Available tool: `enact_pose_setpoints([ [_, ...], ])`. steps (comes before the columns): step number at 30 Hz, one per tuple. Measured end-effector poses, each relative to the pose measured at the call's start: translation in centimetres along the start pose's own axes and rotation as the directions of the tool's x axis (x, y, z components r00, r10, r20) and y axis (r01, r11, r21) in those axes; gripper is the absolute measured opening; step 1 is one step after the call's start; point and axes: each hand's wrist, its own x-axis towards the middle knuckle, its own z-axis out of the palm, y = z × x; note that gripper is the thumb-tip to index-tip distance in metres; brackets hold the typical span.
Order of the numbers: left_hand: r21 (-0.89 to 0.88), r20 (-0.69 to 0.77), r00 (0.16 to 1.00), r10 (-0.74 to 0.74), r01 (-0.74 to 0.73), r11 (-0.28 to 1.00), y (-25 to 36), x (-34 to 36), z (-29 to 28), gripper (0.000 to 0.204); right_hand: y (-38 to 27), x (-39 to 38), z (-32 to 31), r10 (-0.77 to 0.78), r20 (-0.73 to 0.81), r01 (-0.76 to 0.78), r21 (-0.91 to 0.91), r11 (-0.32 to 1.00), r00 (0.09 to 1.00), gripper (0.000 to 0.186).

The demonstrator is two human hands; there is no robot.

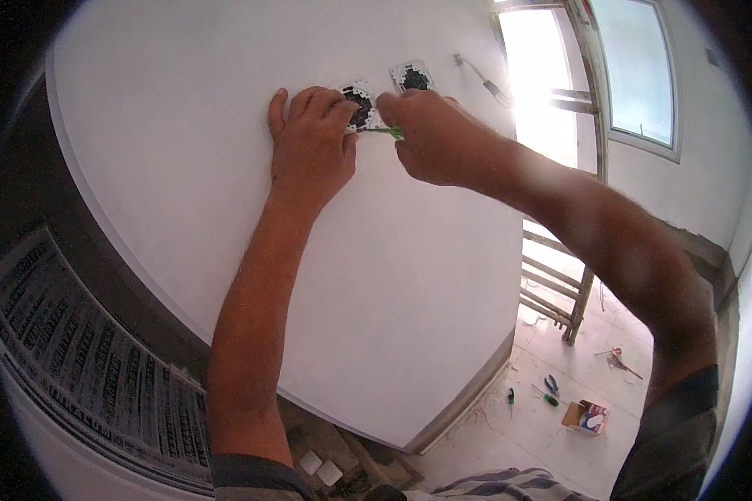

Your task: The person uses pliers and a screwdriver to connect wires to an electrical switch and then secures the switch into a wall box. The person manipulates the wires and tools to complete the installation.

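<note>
My left hand (312, 146) is against the white wall, its fingers bent over the left side of a wall socket insert (361, 104) with a white frame and a black middle. Its thumb is by the insert's lower edge. In my right hand (434, 138) is a screwdriver (396, 132) with a green handle, its fingers closed around it. The thin shaft points left to the lower edge of the insert; the tip's exact contact is hard to make out. A second socket insert (413, 78) of the same kind sits on the wall, up and to the right.
Wooden ladder-like rails (589, 108) stand by the bright opening on the right. A tool with a long shaft (483, 79) shows near the wall's right edge. On the tiled floor lie pliers (551, 385), green-handled screwdrivers (546, 399) and an open small box (587, 417).
</note>
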Motion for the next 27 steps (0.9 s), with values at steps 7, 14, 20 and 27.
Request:
enact_pose_setpoints([
  [7,0.005,-0.036,0.999,0.031,-0.031,1.0,0.0,0.0,0.0,0.043,-0.9,0.4,-0.9,0.159,0.153,-0.141,-0.122,0.983,0.975,0.028],
  [14,0.002,-0.019,1.0,0.024,-0.024,1.0,-0.1,0.0,0.4,0.043,0.7,0.6,0.6,0.021,-0.067,-0.026,-0.075,0.997,0.998,0.025],
  [20,0.02,-0.037,0.999,0.017,-0.016,1.0,-0.4,-0.2,0.2,0.037,-0.6,0.1,-0.5,-0.005,0.114,0.032,-0.236,0.971,0.993,0.023],
  [27,-0.004,0.004,1.0,0.002,-0.002,1.0,-0.1,0.3,0.3,0.04,1.4,-0.1,1.5,0.096,-0.143,-0.068,0.187,0.98,0.985,0.028],
])
